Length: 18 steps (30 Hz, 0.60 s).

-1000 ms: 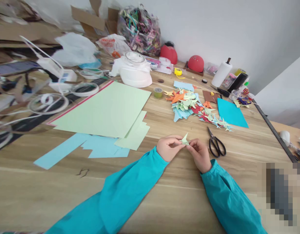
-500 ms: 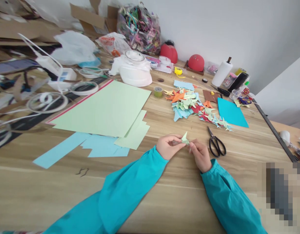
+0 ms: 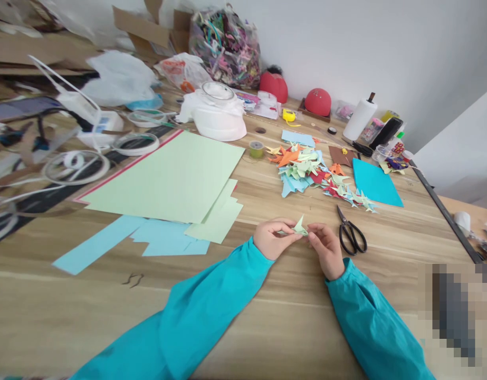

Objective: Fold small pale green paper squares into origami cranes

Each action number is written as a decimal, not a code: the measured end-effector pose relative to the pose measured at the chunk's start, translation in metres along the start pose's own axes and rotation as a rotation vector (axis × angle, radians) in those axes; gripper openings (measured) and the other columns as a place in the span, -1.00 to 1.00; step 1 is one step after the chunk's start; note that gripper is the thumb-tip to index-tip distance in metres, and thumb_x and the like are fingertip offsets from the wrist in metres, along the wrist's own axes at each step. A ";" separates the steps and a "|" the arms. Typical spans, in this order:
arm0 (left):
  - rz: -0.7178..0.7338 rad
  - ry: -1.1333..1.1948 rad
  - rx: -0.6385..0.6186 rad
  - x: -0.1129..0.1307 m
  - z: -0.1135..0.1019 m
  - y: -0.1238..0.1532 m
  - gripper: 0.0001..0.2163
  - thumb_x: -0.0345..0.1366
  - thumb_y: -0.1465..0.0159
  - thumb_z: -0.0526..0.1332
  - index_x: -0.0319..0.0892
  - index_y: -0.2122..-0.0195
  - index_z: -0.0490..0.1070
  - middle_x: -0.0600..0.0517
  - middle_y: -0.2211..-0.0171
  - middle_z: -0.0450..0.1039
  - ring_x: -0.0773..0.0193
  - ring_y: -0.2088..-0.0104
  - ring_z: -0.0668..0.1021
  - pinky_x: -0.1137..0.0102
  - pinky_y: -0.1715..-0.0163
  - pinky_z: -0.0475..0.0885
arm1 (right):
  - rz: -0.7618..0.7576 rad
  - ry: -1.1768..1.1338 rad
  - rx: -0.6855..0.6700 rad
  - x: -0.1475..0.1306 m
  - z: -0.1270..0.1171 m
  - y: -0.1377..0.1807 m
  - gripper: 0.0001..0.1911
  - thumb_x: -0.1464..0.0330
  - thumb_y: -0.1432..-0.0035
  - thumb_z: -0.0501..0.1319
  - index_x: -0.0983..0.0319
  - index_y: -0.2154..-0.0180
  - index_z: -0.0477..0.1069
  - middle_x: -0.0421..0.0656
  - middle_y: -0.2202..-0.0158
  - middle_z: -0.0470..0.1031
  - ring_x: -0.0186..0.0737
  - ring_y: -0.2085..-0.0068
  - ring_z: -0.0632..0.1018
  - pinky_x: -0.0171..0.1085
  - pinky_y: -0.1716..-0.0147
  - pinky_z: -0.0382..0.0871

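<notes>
A small light-green folded paper crane [image 3: 300, 227] is between my hands above the table, one pointed tip standing up. My left hand [image 3: 271, 238] pinches it from the left between thumb and fingers. At the crane's right end, my right hand [image 3: 326, 249] has its thumb and fingertips closed on the edge; the exact grip is too small to see clearly. Black-handled scissors [image 3: 351, 235] lie just right of my right hand. Beyond my hands sits a pile of folded paper cranes [image 3: 302, 168] in green, orange, blue and red.
Large green sheets [image 3: 172, 179] lie to the left, with cut blue paper pieces [image 3: 168, 237] in front. A spool of thread [image 3: 256, 149] stands behind my hands. A turquoise sheet [image 3: 375, 182] rests at right. Coiled cables [image 3: 75, 166] clutter the far left.
My right hand's fingers have shifted slightly and spread a little at the crane's right end. The crane has turned a little in my left hand, which stays in place.
</notes>
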<state>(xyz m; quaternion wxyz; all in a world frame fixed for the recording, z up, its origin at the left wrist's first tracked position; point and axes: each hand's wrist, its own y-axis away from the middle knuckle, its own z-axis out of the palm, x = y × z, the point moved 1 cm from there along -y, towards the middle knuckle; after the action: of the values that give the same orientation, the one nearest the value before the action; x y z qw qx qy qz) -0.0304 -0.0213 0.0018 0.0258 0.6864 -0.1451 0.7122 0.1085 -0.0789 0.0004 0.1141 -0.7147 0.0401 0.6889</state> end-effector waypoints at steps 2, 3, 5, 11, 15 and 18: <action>-0.016 -0.007 0.025 -0.001 -0.001 0.000 -0.87 -0.33 0.18 0.36 -0.26 0.66 0.44 -0.09 0.39 0.50 0.23 0.39 0.54 0.43 0.46 0.49 | 0.026 -0.031 0.010 0.000 0.000 -0.001 -0.79 0.23 -0.03 0.18 0.21 0.30 0.37 -0.20 0.47 0.42 -0.31 0.46 0.42 -0.31 0.48 0.26; -0.020 -0.010 0.043 -0.001 -0.001 -0.001 -0.86 -0.32 0.18 0.36 -0.26 0.65 0.44 -0.09 0.38 0.50 0.22 0.38 0.54 0.43 0.45 0.49 | 0.032 -0.040 0.016 0.000 0.000 -0.001 -0.80 0.23 -0.03 0.18 0.21 0.32 0.38 -0.21 0.49 0.42 -0.32 0.48 0.42 -0.32 0.49 0.25; -0.025 -0.011 0.064 -0.001 -0.003 -0.002 -0.85 -0.31 0.19 0.36 -0.26 0.64 0.44 -0.08 0.37 0.50 0.22 0.36 0.54 0.44 0.45 0.49 | 0.036 -0.063 0.030 0.000 -0.001 -0.001 -0.83 0.25 0.00 0.21 0.21 0.36 0.37 -0.22 0.50 0.41 -0.33 0.49 0.41 -0.33 0.51 0.25; -0.025 0.001 0.009 -0.001 -0.003 -0.002 -0.86 -0.32 0.19 0.36 -0.26 0.62 0.45 -0.09 0.34 0.50 0.20 0.33 0.54 0.43 0.42 0.49 | -0.009 0.008 0.037 0.001 0.000 0.000 -0.86 0.33 0.07 0.27 0.21 0.41 0.36 -0.22 0.48 0.41 -0.35 0.48 0.39 -0.34 0.49 0.27; -0.057 0.050 -0.070 0.002 -0.001 -0.001 -0.84 -0.36 0.23 0.36 -0.27 0.60 0.45 -0.11 0.30 0.48 0.20 0.32 0.54 0.43 0.39 0.49 | -0.041 0.048 0.092 0.003 -0.001 -0.001 -0.85 0.32 0.07 0.27 0.22 0.43 0.35 -0.21 0.48 0.40 -0.34 0.49 0.39 -0.33 0.51 0.27; -0.058 0.087 -0.119 0.002 0.000 0.001 -0.81 -0.35 0.23 0.37 -0.27 0.57 0.43 -0.11 0.28 0.48 0.19 0.31 0.54 0.43 0.42 0.49 | -0.043 0.045 0.099 0.002 -0.002 -0.001 -0.84 0.31 0.08 0.28 0.23 0.43 0.35 -0.19 0.45 0.40 -0.32 0.47 0.40 -0.32 0.49 0.29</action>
<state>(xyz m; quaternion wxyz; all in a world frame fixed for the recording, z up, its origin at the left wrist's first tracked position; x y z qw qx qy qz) -0.0303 -0.0223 0.0035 0.0931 0.6560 -0.1659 0.7304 0.1110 -0.0780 -0.0018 0.1632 -0.7241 0.0616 0.6672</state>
